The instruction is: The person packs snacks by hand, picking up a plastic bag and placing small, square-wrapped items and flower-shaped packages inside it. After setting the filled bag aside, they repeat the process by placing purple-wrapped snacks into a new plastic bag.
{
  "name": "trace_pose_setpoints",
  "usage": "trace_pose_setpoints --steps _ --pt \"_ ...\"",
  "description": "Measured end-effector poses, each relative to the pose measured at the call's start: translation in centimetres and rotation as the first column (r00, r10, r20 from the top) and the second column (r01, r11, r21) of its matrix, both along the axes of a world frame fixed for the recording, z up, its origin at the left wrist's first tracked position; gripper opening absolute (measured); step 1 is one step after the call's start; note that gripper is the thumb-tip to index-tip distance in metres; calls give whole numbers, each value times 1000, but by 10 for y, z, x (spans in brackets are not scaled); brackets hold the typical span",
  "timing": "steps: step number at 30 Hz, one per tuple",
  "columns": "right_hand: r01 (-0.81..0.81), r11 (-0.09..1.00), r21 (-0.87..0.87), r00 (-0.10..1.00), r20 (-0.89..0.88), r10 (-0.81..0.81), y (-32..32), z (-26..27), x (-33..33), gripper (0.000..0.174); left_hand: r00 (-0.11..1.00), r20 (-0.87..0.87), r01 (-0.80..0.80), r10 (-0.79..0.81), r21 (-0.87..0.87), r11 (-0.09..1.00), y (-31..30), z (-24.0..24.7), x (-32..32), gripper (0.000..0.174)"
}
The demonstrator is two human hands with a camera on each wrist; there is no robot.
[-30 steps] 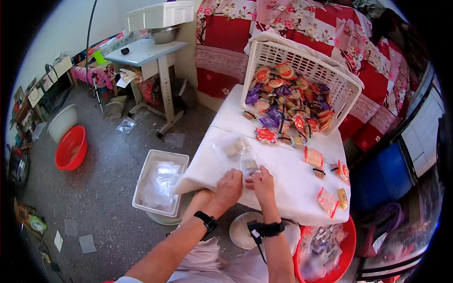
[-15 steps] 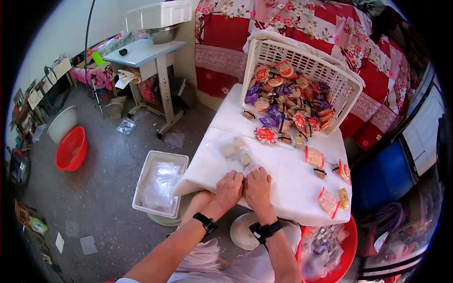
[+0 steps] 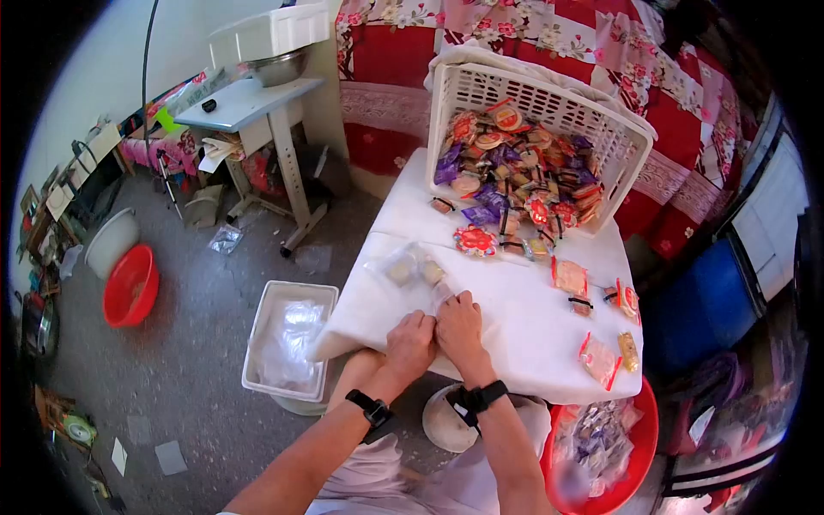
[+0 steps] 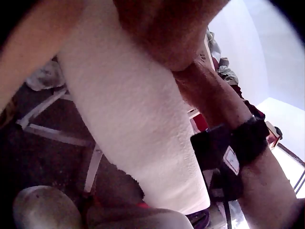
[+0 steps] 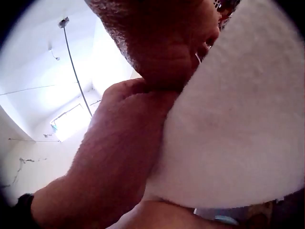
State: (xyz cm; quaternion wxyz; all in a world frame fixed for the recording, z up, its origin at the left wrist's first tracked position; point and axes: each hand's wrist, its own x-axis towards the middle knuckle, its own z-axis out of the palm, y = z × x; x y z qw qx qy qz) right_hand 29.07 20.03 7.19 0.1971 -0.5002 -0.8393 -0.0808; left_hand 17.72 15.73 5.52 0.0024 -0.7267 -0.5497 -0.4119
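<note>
Head view: the left hand (image 3: 410,343) and right hand (image 3: 459,330) touch side by side at the worktop's (image 3: 515,330) near edge, fingers curled, pinching the near end of a clear bag (image 3: 415,266) with pale pieces inside. A crate (image 3: 639,129) of wrapped snacks (image 3: 515,163) stands far; more packets (image 3: 570,276) lie right.

Left wrist view: white cloth (image 4: 124,95); fingertips hidden.

Right wrist view: the hands meet beside the cloth; grip unclear.

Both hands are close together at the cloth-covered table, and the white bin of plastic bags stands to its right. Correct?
Wrong side: the head view shows the white bin of plastic bags to the left of the cloth-covered table. The left hand and right hand are close together.
</note>
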Motion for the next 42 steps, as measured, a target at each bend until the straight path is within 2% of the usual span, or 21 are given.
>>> trace_pose_setpoints --steps 4,7,9,12,14,16,17,18,19,21,22,26,29,31,32,34,35,36,37,39,42 --pt "36 999 -10 999 -21 -36 7 -6 -4 11 1000 -9 -2 2 -1 1000 0 -1 -1 11" --pt "11 1000 14 990 -139 -9 -11 4 9 12 1000 17 9 -9 10 1000 -1 0 0 12" --pt "-70 997 41 865 -495 81 -25 10 23 15 1000 -18 -17 17 20 1000 -2 0 -1 10" --pt "136 990 33 895 -432 -109 -23 7 84 18 1000 11 17 -17 18 1000 -2 2 -2 9" --pt "316 942 111 873 -422 -243 -16 28 128 24 999 21 25 -26 35 999 -2 3 -1 9" --pt "530 848 -4 816 -268 -512 1 42 169 37 1000 8 17 -17 6 1000 -3 4 -2 9" --pt "479 867 135 875 -153 -460 14 26 201 43 1000 7 12 -12 7 1000 -3 4 -2 9" --pt "558 828 54 827 -120 -549 27 20 219 47 1000 8 14 -14 -15 1000 -3 4 -2 9" --pt "554 831 56 830 -122 -545 30 25 223 47 1000 9 17 -17 -34 999 -3 4 -2 9" --pt "626 734 -265 760 -3 -650 36 33 226 41 1000 5 17 -16 -27 1000 -3 4 -2 10" --pt "621 767 -162 774 -27 -633 33 30 222 33 1000 4 21 -21 -25 999 -2 4 -2 10" --pt "615 748 -250 786 121 -606 28 37 192 29 1000 20 4 -4 -19 1000 -5 5 -2 9" --pt "574 811 -110 816 166 -554 12 35 168 21 997 69 20 -20 5 1000 -5 7 -2 9" --pt "463 884 -63 884 -42 -466 0 34 159 20 993 112 18 -21 24 1000 -5 5 -2 8" --pt "455 888 -64 888 -39 -458 -2 29 156 20 993 115 9 -12 22 1000 -4 3 -2 8" --pt "316 929 -192 878 -313 -363 -6 24 147 20 987 160 8 -16 55 998 -3 2 -2 8" --pt "307 932 -193 882 -311 -355 -12 21 143 20 987 161 -2 -7 52 999 -3 2 -2 8" --pt "99 874 -476 777 -511 -367 -23 29 131 21 986 165 -3 -5 49 999 -4 3 -2 8" --pt "-176 734 -655 618 -654 -435 -34 36 119 21 985 170 -4 -4 45 999 -4 3 -2 7" --pt "-352 621 -700 550 -692 -468 -50 46 96 18 985 171 -10 1 51 999 -4 4 -2 7" --pt "-399 523 -753 575 -650 -498 -55 49 70 20 986 166 -11 2 57 998 -3 1 -1 8"
